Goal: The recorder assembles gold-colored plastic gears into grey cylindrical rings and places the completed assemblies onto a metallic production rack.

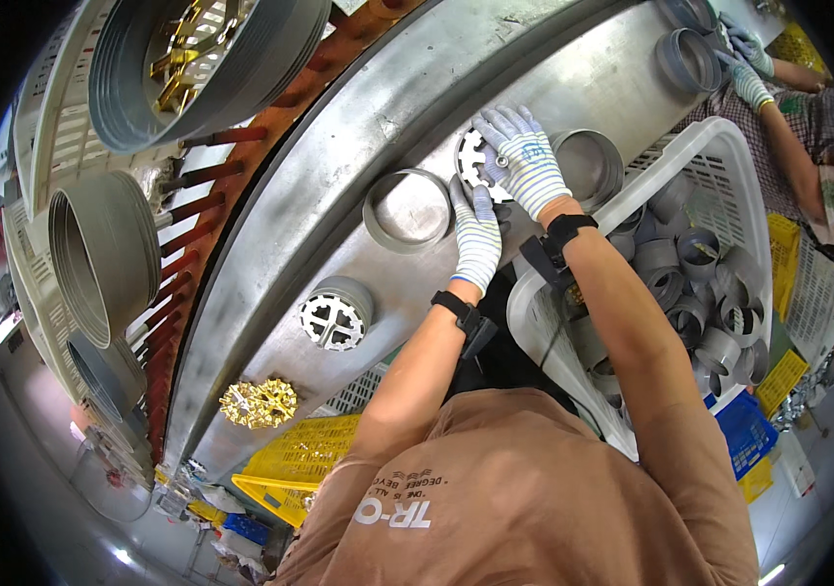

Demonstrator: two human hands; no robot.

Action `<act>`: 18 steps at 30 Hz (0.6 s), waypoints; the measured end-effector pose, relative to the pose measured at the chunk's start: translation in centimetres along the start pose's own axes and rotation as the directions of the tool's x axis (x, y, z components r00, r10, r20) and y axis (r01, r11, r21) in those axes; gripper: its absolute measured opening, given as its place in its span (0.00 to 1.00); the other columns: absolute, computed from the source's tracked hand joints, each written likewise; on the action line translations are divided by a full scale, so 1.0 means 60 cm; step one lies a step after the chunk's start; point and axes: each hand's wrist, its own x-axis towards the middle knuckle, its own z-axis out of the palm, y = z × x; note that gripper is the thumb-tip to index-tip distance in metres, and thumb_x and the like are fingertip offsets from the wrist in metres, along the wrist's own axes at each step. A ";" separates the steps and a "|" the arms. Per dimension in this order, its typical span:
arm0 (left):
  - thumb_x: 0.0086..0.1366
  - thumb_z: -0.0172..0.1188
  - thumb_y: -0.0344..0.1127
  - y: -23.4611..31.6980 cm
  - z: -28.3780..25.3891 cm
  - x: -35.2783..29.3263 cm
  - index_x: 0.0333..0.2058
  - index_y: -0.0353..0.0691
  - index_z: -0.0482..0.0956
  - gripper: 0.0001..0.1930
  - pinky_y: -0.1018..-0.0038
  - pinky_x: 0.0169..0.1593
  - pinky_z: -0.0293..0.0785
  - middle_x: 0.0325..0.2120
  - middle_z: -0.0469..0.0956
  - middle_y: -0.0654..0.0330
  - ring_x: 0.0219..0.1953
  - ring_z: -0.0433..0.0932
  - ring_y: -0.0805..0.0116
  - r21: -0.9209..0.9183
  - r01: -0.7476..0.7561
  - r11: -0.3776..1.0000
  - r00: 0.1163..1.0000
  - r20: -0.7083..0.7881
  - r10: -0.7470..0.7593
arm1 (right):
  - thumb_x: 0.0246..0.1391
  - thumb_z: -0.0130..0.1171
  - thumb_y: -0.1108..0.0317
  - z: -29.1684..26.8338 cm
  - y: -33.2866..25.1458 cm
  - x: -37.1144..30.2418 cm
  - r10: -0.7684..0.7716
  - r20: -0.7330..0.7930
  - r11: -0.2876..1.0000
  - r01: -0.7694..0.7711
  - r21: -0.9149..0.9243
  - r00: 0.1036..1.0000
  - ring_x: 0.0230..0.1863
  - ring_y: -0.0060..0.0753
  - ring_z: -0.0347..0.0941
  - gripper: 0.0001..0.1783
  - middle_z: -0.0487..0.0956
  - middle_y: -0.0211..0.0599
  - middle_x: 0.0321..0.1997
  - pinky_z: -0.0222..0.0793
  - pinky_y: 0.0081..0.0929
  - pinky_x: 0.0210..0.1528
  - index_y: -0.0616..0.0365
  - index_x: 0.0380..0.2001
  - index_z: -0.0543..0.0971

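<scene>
Pressing down on a white insert (pixel 476 162) with both gloved hands, at the inner edge of a curved metal table (pixel 358 127). Right hand (pixel 524 161) spread flat over the insert's top, fingers extended, palm bearing down rather than gripping. Left hand (pixel 476 237) laid just beside and below, fingers straight, fingertips touching the insert's near rim, seemingly steadying it. Neither hand closed around anything. Insert mostly hidden under the right palm; only the slotted left edge showing, so unclear whether seated in a ring.

To the left, touching nothing, an empty grey ring (pixel 407 208) standing open side up. To the right, just beside the right hand, another grey ring (pixel 593 166). Lower left on the table, a ring with a white insert already in it (pixel 338 313), well apart from the hands. Near the table's lower end, gold toothed pieces (pixel 258 403).

At the right, within easy reach of the right arm, a white basket (pixel 729 161) heaped with grey rings. Farther off, top right, a co-worker's gloved hands (pixel 749 68) at more rings. Below, yellow crates (pixel 304 454).
</scene>
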 end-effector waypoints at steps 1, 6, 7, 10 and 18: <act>0.75 0.49 0.49 0.002 -0.004 0.002 0.73 0.49 0.37 0.38 0.76 0.31 0.76 0.44 0.75 0.54 0.32 0.77 0.75 0.018 0.035 0.999 0.998 0.059 -0.036 | 0.45 0.65 0.61 -0.001 0.000 0.000 0.005 -0.031 0.999 -0.004 0.037 1.000 0.69 0.44 0.63 0.35 0.71 0.41 0.65 0.49 0.48 0.75 0.51 0.60 0.72; 0.75 0.50 0.47 -0.010 -0.013 0.019 0.73 0.39 0.29 0.43 0.72 0.54 0.74 0.66 0.58 0.42 0.57 0.71 0.61 0.290 -0.200 0.936 0.979 0.081 0.185 | 0.48 0.57 0.65 -0.004 -0.021 0.011 0.054 -0.074 0.981 -0.039 0.192 0.996 0.68 0.47 0.64 0.30 0.72 0.44 0.64 0.50 0.48 0.74 0.53 0.58 0.75; 0.74 0.50 0.47 -0.014 -0.013 0.023 0.72 0.37 0.30 0.43 0.70 0.59 0.68 0.67 0.57 0.42 0.61 0.66 0.58 0.324 -0.264 0.908 0.964 0.078 0.253 | 0.48 0.54 0.67 -0.004 -0.023 0.011 0.060 -0.083 0.979 -0.042 0.201 0.995 0.68 0.47 0.64 0.29 0.72 0.45 0.64 0.50 0.48 0.74 0.53 0.58 0.75; 0.74 0.48 0.48 -0.015 0.001 0.012 0.72 0.32 0.31 0.43 0.68 0.69 0.54 0.68 0.54 0.39 0.69 0.55 0.55 0.274 -0.302 0.913 0.953 0.098 0.286 | 0.48 0.54 0.66 -0.011 -0.014 0.007 0.075 -0.102 0.976 -0.052 0.210 0.992 0.68 0.49 0.64 0.29 0.72 0.46 0.64 0.50 0.48 0.74 0.53 0.58 0.74; 0.70 0.52 0.55 -0.049 0.004 0.004 0.73 0.36 0.38 0.46 0.69 0.68 0.55 0.68 0.57 0.40 0.69 0.59 0.51 0.168 -0.157 0.973 0.987 0.001 0.160 | 0.48 0.64 0.63 -0.078 -0.039 -0.012 0.239 -0.004 0.957 -0.235 0.168 0.971 0.67 0.50 0.63 0.28 0.70 0.47 0.65 0.56 0.51 0.68 0.48 0.55 0.77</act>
